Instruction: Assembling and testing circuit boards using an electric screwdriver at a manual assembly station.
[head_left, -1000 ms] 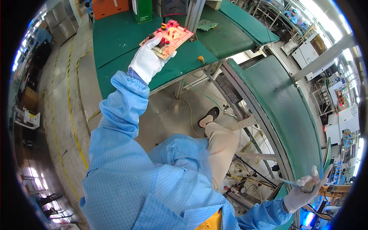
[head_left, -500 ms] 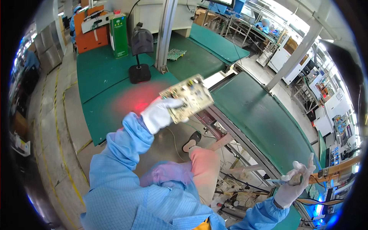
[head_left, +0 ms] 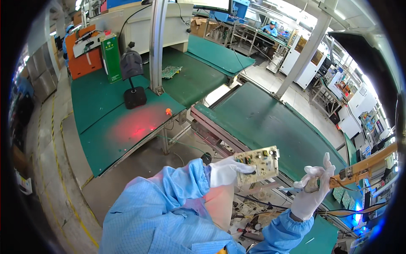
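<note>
My left hand (head_left: 228, 171), in a white glove, grips a pale circuit board (head_left: 267, 163) by its left edge. Small parts stud the upper side of the board, which is held over the near edge of the green conveyor belt (head_left: 270, 122). To the right, my gloved right hand (head_left: 311, 197) is raised beside a wooden bar (head_left: 368, 167). One of its fingers points up while the others curl round a small roundish thing (head_left: 313, 184), too small to name.
A black scanner (head_left: 132, 67) on a stand throws red light onto the green table (head_left: 101, 148) at left. Behind it stand a green can (head_left: 111, 59) and an orange box (head_left: 84, 63). A metal post (head_left: 157, 42) rises beside another circuit board (head_left: 171, 72). Cables (head_left: 262, 211) hang below.
My left hand has carried the circuit board right and nearer, from beside the red-lit table to the conveyor's near edge. My right hand stays by the wooden bar. The view has shifted.
</note>
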A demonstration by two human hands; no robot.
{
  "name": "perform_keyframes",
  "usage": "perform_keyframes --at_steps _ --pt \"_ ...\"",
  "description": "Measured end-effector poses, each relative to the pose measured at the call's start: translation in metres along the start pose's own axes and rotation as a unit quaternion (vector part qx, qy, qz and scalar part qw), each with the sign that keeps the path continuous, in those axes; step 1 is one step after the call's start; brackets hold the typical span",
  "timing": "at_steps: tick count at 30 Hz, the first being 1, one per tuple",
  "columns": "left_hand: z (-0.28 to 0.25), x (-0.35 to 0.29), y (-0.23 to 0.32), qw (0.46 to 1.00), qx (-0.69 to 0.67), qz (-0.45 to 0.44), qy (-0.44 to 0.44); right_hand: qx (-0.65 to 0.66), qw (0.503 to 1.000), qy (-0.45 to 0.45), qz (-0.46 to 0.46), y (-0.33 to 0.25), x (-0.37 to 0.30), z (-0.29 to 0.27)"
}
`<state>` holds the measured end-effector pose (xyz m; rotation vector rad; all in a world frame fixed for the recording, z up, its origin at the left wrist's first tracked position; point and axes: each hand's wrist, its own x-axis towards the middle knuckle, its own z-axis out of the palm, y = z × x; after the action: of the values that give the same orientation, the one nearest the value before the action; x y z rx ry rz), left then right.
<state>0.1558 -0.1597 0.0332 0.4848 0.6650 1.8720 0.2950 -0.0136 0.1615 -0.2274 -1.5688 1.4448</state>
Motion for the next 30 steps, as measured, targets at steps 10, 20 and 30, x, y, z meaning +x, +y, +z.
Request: perform_keyframes --at_steps 10,20,30 --pt "0.001 0.028 -0.048 0.997 0.044 -0.027 -0.055 0.019 1.000 0.015 -0.007 0.005 0.007 0.001" --pt "0.033 0.012 -0.034 0.998 0.024 -0.058 0.022 0.040 0.995 -0.069 -0.051 0.032 0.023 -0.010" --pt "0.044 0.002 -0.037 0.988 0.112 -0.108 0.002 -0.027 0.994 -0.047 -0.097 0.041 0.019 -0.020"
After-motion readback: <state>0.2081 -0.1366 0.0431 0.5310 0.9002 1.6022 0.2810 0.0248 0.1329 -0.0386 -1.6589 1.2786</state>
